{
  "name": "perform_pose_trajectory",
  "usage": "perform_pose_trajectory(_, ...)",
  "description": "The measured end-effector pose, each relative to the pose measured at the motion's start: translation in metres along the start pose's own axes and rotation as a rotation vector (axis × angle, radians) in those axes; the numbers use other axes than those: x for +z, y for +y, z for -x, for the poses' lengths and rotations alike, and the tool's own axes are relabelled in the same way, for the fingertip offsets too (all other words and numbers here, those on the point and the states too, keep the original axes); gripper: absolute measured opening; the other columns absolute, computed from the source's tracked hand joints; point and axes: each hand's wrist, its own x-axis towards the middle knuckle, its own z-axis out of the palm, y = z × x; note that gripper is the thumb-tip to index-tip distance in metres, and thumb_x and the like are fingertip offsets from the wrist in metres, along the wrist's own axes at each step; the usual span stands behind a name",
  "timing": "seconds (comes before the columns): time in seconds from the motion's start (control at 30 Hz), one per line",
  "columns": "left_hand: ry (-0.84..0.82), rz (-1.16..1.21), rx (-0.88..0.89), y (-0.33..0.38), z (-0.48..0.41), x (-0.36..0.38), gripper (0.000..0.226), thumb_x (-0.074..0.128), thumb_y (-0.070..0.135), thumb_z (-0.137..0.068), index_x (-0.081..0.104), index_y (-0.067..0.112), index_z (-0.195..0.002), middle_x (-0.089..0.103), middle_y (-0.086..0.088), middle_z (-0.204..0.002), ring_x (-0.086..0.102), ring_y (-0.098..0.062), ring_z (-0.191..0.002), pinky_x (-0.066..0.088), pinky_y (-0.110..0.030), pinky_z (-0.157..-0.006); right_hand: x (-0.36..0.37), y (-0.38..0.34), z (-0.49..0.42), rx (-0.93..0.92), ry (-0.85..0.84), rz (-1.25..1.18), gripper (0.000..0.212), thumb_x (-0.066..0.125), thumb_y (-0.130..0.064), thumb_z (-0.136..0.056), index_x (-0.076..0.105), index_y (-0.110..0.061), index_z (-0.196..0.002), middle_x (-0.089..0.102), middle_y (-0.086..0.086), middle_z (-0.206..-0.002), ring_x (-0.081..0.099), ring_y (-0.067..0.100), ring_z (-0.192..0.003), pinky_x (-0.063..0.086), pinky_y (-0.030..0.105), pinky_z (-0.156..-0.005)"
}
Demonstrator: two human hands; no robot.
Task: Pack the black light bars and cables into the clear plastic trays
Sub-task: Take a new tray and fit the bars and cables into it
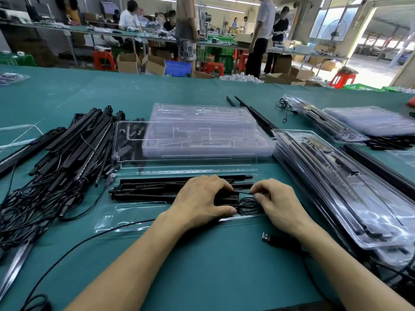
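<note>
A clear plastic tray [125, 215] lies in front of me on the green table. Black light bars [152, 187] lie side by side in its far half. My left hand [202, 198] presses down on the bars and on a coiled black cable [248, 205] at the tray's right end, its thumb on the coil. My right hand [276, 200] pinches a thin strand of that cable between thumb and forefinger. The middle of the bars is hidden under my left hand.
A heap of loose bars and tangled cables [58, 167] fills the left. Stacked empty trays [202, 133] sit behind. Packed trays [336, 182] pile up at the right. A USB plug [268, 237] lies near my right wrist. People work at benches beyond.
</note>
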Motion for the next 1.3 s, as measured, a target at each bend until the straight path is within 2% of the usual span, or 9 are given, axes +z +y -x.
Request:
perform_pose_trajectory(0.13,0.009,0.005,0.010,0.000,0.002,-0.001,0.043,0.065,0.064,-0.080,0.062,0.040,-0.115,0.060,0.019,-0.119,0.051,-0.006,-0.114,0.035,-0.030,-0.103,0.000,-0.002,0.000,0.029,-0.065,0.123,0.018,0.062,-0.013,-0.091,0.074,-0.026,-0.095,0.059,-0.009,-0.089,0.056,0.014,-0.089,0.047,0.031,-0.088)
perform_pose_trajectory(0.23,0.025,0.028,0.025,0.001,0.003,-0.002,0.037,0.059,0.062,-0.087,0.065,0.037,-0.112,0.062,0.016,-0.117,0.052,-0.006,-0.112,0.036,-0.027,-0.101,-0.003,-0.008,0.001,0.041,-0.107,0.217,0.021,0.057,-0.021,-0.092,0.075,-0.030,-0.100,0.067,-0.005,-0.102,0.058,0.020,-0.103,0.047,0.034,-0.091)
perform_pose_trajectory(0.4,0.018,0.115,0.035,-0.001,0.004,-0.002,0.029,0.065,0.052,-0.088,0.069,0.033,-0.110,0.060,0.016,-0.120,0.049,-0.004,-0.116,0.034,-0.019,-0.096,-0.012,-0.013,0.001,-0.029,-0.237,0.057,0.018,0.070,-0.045,-0.082,0.071,-0.038,-0.098,0.065,-0.016,-0.086,0.060,0.004,-0.073,0.048,0.027,-0.075)
perform_pose_trajectory(0.53,0.027,0.171,0.017,-0.002,0.005,-0.004,0.035,0.074,0.048,-0.083,0.068,0.029,-0.112,0.061,0.015,-0.113,0.050,-0.004,-0.111,0.041,-0.027,-0.099,-0.013,-0.011,-0.003,-0.050,-0.262,0.031,0.013,0.077,-0.027,-0.080,0.073,-0.039,-0.083,0.061,-0.016,-0.083,0.056,-0.001,-0.065,0.046,0.025,-0.074)
perform_pose_trajectory(0.77,0.233,0.487,-0.094,-0.008,0.011,-0.020,0.023,0.084,0.023,-0.076,0.071,0.025,-0.096,0.071,0.015,-0.091,0.065,0.004,-0.089,0.049,-0.016,-0.085,-0.009,-0.010,-0.008,-0.069,-0.293,0.176,0.009,0.072,-0.022,-0.084,0.072,-0.032,-0.086,0.060,-0.010,-0.094,0.052,0.010,-0.078,0.048,0.029,-0.081)
perform_pose_trajectory(0.9,0.209,0.263,-0.234,-0.033,0.017,-0.037,0.010,0.077,0.036,-0.081,0.069,0.030,-0.082,0.069,0.015,-0.082,0.064,-0.003,-0.082,0.053,-0.031,-0.080,-0.008,-0.010,-0.004,-0.092,-0.262,0.213,0.019,0.068,-0.024,-0.087,0.063,-0.038,-0.099,0.056,-0.014,-0.094,0.052,0.008,-0.084,0.045,0.030,-0.081)
perform_pose_trajectory(0.97,0.131,0.253,-0.220,-0.045,0.025,-0.041,0.006,0.075,0.039,-0.083,0.071,0.034,-0.081,0.066,0.014,-0.084,0.061,0.000,-0.082,0.050,-0.029,-0.080,-0.008,-0.010,-0.001,-0.112,-0.261,0.186,0.029,0.067,-0.024,-0.088,0.056,-0.043,-0.108,0.055,-0.017,-0.093,0.050,0.003,-0.082,0.043,0.029,-0.081)
perform_pose_trajectory(1.1,0.123,0.346,-0.166,-0.053,0.037,-0.043,0.010,0.079,0.040,-0.080,0.077,0.035,-0.089,0.067,0.012,-0.091,0.063,-0.001,-0.087,0.049,-0.020,-0.081,-0.009,-0.012,0.000,-0.095,-0.245,0.212,0.025,0.068,-0.026,-0.089,0.063,-0.042,-0.109,0.063,-0.015,-0.098,0.058,0.011,-0.096,0.048,0.032,-0.088)
perform_pose_trajectory(1.3,0.142,0.285,-0.172,-0.059,0.040,-0.037,0.012,0.082,0.038,-0.078,0.078,0.036,-0.089,0.067,0.014,-0.088,0.061,-0.004,-0.085,0.049,-0.028,-0.079,-0.005,-0.012,0.004,-0.045,-0.189,0.192,0.029,0.065,-0.028,-0.088,0.054,-0.043,-0.111,0.063,-0.021,-0.081,0.059,0.013,-0.091,0.050,0.036,-0.077)
